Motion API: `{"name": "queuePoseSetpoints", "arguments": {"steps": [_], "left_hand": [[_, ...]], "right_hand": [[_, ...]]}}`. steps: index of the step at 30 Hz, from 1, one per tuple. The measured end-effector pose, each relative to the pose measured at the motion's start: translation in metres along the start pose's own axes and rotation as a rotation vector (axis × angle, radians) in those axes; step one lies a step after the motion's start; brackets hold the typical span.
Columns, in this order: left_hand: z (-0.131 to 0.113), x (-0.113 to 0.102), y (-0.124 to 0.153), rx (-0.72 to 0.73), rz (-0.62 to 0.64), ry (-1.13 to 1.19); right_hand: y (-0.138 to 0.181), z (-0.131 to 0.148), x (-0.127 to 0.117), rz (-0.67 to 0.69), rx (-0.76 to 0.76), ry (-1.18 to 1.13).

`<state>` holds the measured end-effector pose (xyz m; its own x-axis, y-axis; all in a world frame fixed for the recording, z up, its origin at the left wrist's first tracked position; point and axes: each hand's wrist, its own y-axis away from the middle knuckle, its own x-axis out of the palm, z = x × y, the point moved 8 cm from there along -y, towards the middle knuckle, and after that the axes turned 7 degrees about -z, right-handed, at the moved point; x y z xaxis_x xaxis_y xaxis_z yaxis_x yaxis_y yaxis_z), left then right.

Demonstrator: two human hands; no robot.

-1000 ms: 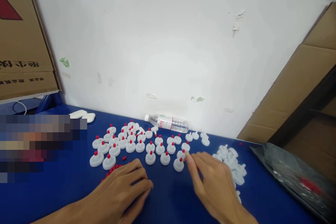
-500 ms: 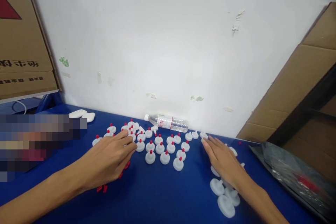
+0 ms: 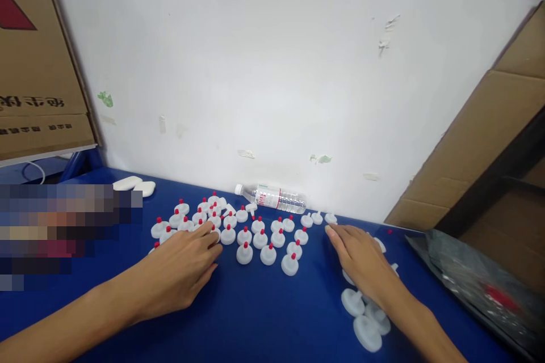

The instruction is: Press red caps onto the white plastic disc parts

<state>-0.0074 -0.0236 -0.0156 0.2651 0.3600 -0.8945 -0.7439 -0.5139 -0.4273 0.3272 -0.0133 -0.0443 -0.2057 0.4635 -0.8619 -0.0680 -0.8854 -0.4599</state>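
Note:
My left hand [image 3: 183, 266] is low over the table, its fingers bent and close together; whatever lies under or in them is hidden. Just beyond it stand several white disc-shaped plastic pieces with red-capped stems [image 3: 227, 235], which reach across the middle. My right hand [image 3: 366, 258] rests at the right with fingers stretched forward and down, partly covering similar white pieces without red caps [image 3: 367, 333]. Ahead of its fingertips sits a small uncapped white piece [image 3: 331, 218], apart from the hand.
A clear plastic bottle [image 3: 272, 197] lies along the wall [image 3: 272, 68]. Two white oval objects [image 3: 145, 188] are at the back left of the blue table [image 3: 264, 317]. Cardboard boxes [image 3: 38, 62] flank both sides, and a grey plastic bag [image 3: 472, 278] lies at right.
My left hand has moved down and nearer to me, uncovering more capped pieces and covering the loose red caps. My right hand's fingertips have drawn slightly back from the small white piece.

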Motion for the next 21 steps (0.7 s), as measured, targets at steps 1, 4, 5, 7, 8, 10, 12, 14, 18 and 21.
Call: {"name": "queuePoseSetpoints", "arguments": {"steps": [1,4,5,7,8,10,12,14,18,21], "left_hand": [[-0.001,0.001,-0.001,0.007,0.009,0.003],[-0.003,0.002,-0.002,0.013,0.022,0.014],[-0.003,0.001,-0.003,0.006,0.015,0.025],[-0.004,-0.002,-0.003,-0.008,-0.024,0.074],[-0.005,-0.004,-0.003,-0.010,-0.055,0.110],[-0.010,-0.011,-0.003,-0.003,-0.125,0.190],[-0.018,-0.019,-0.001,0.029,-0.193,0.258],[-0.027,-0.027,0.001,0.059,-0.263,0.305],[-0.037,-0.039,0.006,0.086,-0.424,0.328],[-0.040,-0.038,0.008,0.135,-0.438,0.364]], "right_hand": [[0.001,0.000,0.000,-0.010,0.006,-0.003],[0.000,0.004,-0.005,-0.048,-0.010,-0.033],[-0.001,0.008,-0.011,-0.070,-0.028,-0.050],[-0.004,0.017,-0.028,-0.131,-0.069,-0.088],[-0.005,0.023,-0.037,-0.168,-0.093,-0.107],[-0.003,0.038,-0.055,-0.241,-0.147,-0.145],[0.004,0.059,-0.066,-0.288,-0.224,-0.182],[0.016,0.086,-0.069,-0.296,-0.342,-0.225],[0.051,0.145,-0.062,-0.243,-0.666,-0.307],[0.069,0.169,-0.061,-0.272,-0.768,-0.337]]}}
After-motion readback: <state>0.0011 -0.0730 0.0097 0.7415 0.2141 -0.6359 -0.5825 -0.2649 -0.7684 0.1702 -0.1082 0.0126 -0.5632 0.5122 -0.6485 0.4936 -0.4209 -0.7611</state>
